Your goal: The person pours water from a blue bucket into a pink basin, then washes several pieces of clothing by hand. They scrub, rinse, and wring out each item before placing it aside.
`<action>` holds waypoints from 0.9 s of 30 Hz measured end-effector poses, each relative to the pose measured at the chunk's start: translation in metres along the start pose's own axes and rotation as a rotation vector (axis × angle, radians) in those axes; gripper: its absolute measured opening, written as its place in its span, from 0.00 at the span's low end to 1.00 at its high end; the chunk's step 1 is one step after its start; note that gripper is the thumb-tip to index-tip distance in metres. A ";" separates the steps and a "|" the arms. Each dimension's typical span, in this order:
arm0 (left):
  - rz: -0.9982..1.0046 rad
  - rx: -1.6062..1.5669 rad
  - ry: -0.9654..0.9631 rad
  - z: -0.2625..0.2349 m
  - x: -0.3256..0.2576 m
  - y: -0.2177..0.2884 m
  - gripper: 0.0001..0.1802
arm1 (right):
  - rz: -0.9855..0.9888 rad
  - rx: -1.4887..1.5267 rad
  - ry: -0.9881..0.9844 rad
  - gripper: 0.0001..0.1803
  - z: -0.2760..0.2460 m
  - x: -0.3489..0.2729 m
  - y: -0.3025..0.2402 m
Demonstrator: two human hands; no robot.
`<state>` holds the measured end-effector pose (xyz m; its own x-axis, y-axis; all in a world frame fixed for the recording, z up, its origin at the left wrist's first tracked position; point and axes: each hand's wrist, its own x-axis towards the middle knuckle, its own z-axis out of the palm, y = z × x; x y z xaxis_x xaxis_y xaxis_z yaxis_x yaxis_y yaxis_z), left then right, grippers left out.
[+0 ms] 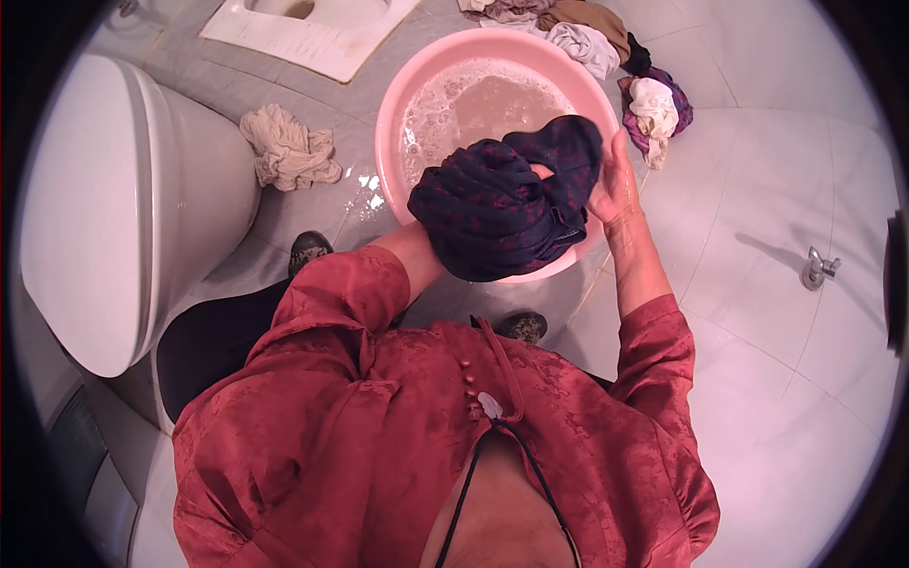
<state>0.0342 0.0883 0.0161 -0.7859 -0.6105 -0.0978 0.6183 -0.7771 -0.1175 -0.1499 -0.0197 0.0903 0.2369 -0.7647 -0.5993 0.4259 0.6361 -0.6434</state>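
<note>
A wet, bunched navy garment (488, 213) with a small reddish pattern is held up over the near side of a pink basin (398, 76). Cloudy, foamy water (502, 99) fills the basin. My left hand (542, 171) is buried in the garment; only a bit of finger shows between the folds, and the wrist comes out below on the left. At the garment's right edge, my right hand (617, 185) is wet and open, its fingers stretched upward beside the cloth.
A beige cloth (289, 149) lies on wet tiles beside a white toilet (95, 213). Beyond the basin is a squat toilet (308, 28). Piled clothes (582, 43) and a white-and-purple bundle (655, 109) lie at the far right. A metal tap (818, 269) juts from the right wall.
</note>
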 end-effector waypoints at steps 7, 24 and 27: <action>-0.045 0.008 -0.024 0.005 0.004 -0.018 0.12 | -0.068 0.210 -0.438 0.38 0.013 -0.009 -0.003; 0.024 0.093 0.059 0.003 0.003 0.020 0.12 | -0.227 -1.713 -0.191 0.13 -0.022 0.042 0.015; 0.032 0.095 0.078 0.001 -0.003 0.020 0.11 | -0.046 -1.598 -0.126 0.14 -0.033 0.041 0.027</action>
<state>0.0487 0.0742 0.0150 -0.7611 -0.6241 -0.1767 0.6366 -0.7709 -0.0196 -0.1575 -0.0306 0.0329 0.3514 -0.7372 -0.5771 -0.8532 0.0016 -0.5216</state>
